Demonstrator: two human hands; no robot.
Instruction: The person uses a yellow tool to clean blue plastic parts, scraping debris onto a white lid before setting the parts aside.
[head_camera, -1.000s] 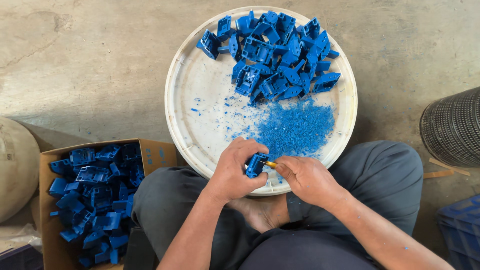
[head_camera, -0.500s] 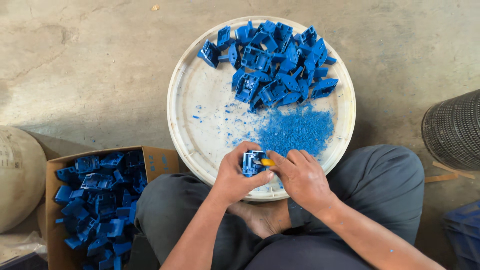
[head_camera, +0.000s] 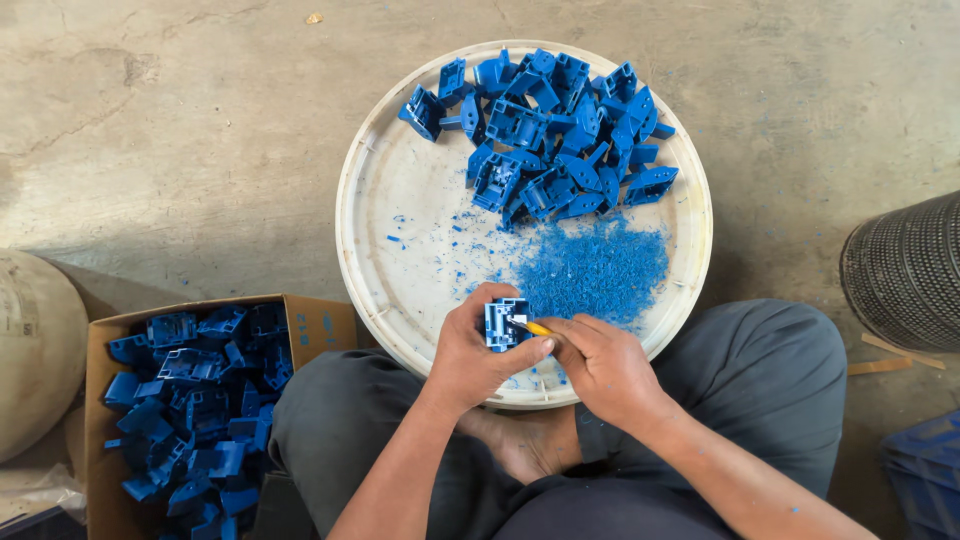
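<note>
My left hand (head_camera: 478, 352) grips a small blue plastic part (head_camera: 504, 322) over the near rim of a round white tray (head_camera: 380, 200). My right hand (head_camera: 600, 362) holds a small yellow-handled cutting tool (head_camera: 536, 328) with its tip against that part. On the tray's far side lies a heap of blue plastic parts (head_camera: 550, 130). A patch of blue shavings (head_camera: 596, 268) is spread just beyond my hands.
A cardboard box (head_camera: 310, 325) at my left knee holds several blue parts (head_camera: 195, 395). A dark mesh cylinder (head_camera: 905, 270) stands at the right, a blue crate corner (head_camera: 925, 480) at bottom right, and a pale round sack (head_camera: 35, 350) at far left. The floor is bare concrete.
The hands have stayed over the tray's near rim, with the part turned slightly in my left hand and the tool still against it. The view has shifted a little.
</note>
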